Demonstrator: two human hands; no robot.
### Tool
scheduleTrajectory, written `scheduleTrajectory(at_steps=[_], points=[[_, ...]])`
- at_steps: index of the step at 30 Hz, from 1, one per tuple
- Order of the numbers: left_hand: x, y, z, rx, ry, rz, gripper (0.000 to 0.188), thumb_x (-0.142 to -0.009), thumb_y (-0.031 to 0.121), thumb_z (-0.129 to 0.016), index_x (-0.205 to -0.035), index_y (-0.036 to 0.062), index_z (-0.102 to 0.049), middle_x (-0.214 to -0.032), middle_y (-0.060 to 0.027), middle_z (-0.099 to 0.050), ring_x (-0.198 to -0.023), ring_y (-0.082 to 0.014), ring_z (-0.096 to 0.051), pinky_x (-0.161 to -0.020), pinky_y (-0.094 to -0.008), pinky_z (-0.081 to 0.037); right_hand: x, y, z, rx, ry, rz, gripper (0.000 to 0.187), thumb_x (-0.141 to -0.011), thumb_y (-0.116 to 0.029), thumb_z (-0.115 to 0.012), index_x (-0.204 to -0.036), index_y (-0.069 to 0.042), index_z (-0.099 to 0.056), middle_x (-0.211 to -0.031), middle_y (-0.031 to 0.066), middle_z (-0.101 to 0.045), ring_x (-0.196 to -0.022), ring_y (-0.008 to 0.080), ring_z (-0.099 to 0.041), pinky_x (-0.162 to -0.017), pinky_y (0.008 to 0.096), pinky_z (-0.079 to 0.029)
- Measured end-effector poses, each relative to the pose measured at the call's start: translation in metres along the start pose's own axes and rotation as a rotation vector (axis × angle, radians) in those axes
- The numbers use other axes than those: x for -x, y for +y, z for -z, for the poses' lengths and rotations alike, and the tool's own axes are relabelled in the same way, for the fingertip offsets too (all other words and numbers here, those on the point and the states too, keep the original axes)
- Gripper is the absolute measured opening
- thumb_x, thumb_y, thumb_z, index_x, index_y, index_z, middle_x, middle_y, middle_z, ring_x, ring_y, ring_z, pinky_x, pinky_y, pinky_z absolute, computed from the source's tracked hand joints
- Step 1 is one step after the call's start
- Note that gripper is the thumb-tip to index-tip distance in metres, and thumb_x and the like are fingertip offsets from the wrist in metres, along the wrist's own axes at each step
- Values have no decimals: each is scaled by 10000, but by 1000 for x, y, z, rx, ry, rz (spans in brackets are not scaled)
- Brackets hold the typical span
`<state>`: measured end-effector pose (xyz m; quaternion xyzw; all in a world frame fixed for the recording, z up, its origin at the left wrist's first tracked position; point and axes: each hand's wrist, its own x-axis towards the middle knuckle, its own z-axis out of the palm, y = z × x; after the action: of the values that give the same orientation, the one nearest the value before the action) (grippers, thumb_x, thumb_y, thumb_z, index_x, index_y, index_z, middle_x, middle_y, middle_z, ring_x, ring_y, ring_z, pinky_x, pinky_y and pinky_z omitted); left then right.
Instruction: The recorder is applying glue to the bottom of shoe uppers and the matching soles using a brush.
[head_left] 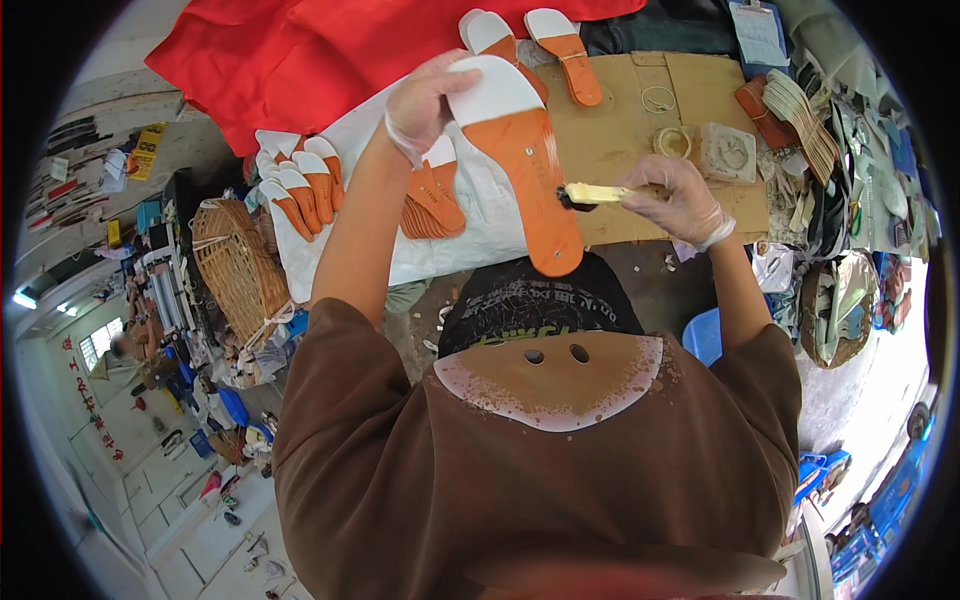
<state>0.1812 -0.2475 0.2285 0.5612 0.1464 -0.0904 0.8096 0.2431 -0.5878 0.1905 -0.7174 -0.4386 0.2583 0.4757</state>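
A large insole (515,150), white at the toe and orange towards the heel, slants across the front of the workbench. My left hand (422,100), in a thin clear glove, is closed on its white toe end. My right hand (672,198), also gloved, grips a small brush (598,193) by its pale yellow handle. The dark bristles are at the insole's right edge, near the heel; whether they touch it I cannot tell. Under my left forearm and beside the insole sits a stack of similar insoles (428,205).
Smaller insoles (305,185) lie on white sheeting at the left, more insoles (565,55) at the back. A round tub (673,142) and a clear block-like container (728,153) stand on cardboard (615,130). Red cloth (300,60) covers the far left; a wicker basket (235,265) is left of the bench.
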Motion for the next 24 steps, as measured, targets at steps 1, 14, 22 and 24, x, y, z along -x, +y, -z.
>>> scheduleTrajectory(at_steps=[1, 14, 22, 24], points=[[1, 1, 8, 29, -16, -36, 288, -897, 116, -570, -1141, -37, -554, -1046, -110, -645, -984, -185, -624, -897, -319, -492, 6, -3, 1, 0, -7, -3, 157, -808, -150, -744, -900, -41, -676, -823, 68, -656, -730, 194, -625, -656, 293, -484], [59, -6, -76, 184, 264, -326, 504, -752, -94, -549, -1230, 46, -473, -1129, -131, -553, -1084, -283, -574, -892, -414, -527, 7, 41, 9, -137, 833, -256, 136, -862, -138, -725, -868, -24, -650, -708, -46, -563, -646, 29, -477, -580, 186, -388], [82, -69, -131, -255, 427, -661, 254, -689, -60, -640, -767, 84, -446, -928, -44, -484, -861, -141, -479, -819, -265, -385, -6, 27, -48, -47, 1139, -86, 162, -793, -91, -772, -870, -10, -654, -686, -8, -557, -623, 68, -486, -579, 222, -421], [80, -72, -139, -227, 445, -720, 263, -697, -69, -636, -770, 85, -436, -914, -45, -479, -863, -138, -479, -817, -267, -387, -6, 5, -70, -39, 1052, -86, 158, -799, -95, -766, -871, -9, -654, -697, -3, -560, -628, 69, -491, -582, 225, -424]])
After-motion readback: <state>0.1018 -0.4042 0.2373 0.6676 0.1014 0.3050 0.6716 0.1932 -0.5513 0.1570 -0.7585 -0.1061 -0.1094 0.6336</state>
